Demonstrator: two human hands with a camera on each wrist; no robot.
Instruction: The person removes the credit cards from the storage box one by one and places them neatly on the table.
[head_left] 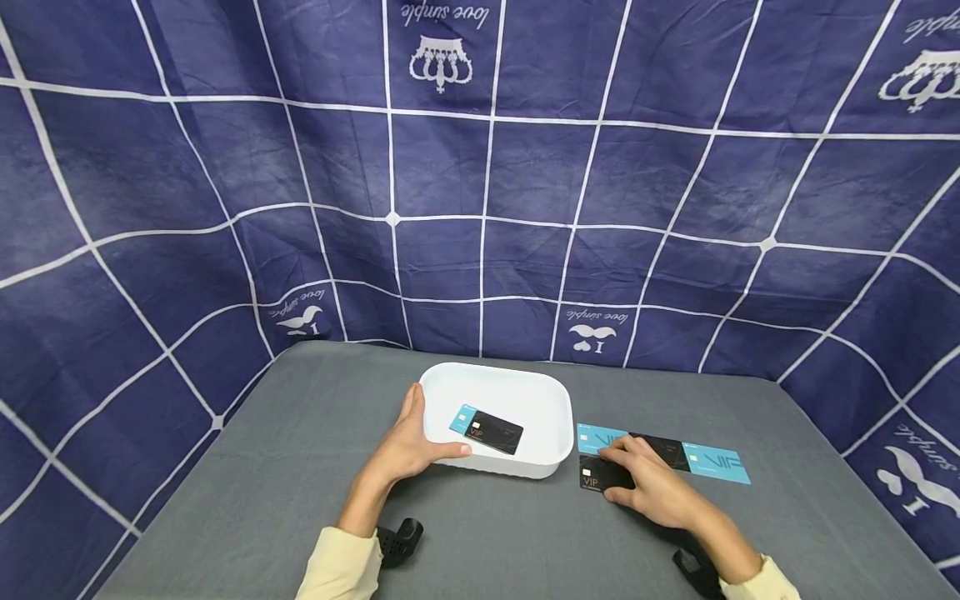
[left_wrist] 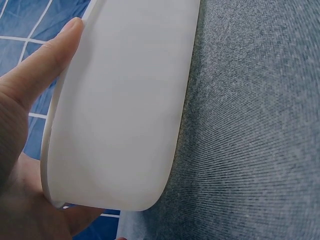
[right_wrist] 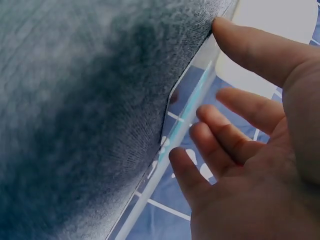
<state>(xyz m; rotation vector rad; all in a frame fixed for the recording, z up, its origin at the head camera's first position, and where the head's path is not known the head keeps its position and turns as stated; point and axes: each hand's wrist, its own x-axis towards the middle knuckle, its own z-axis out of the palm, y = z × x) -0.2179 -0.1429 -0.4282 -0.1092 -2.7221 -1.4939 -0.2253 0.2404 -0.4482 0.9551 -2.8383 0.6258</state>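
My left hand (head_left: 411,437) grips the left end of a white plastic tray (head_left: 555,408), thumb over the front rim and fingers along the outer side. Inside the tray a black VIP card (head_left: 498,433) overlaps a blue card (head_left: 461,417). Over to the right, my right hand (head_left: 656,483) is above a second black VIP card (head_left: 592,475), with fingertips by its far edge and the thumb near its near edge. The right wrist view shows these fingers (right_wrist: 215,145) loosely bent and spread apart. The hand hides part of that card.
Behind that black card lies a row of cards: a blue one (head_left: 592,435), a black one (head_left: 670,451) partly behind the right hand, and another blue one (head_left: 716,462). All rest on a grey cloth-covered table (head_left: 510,533). A blue gridded curtain (head_left: 525,167) hangs behind.
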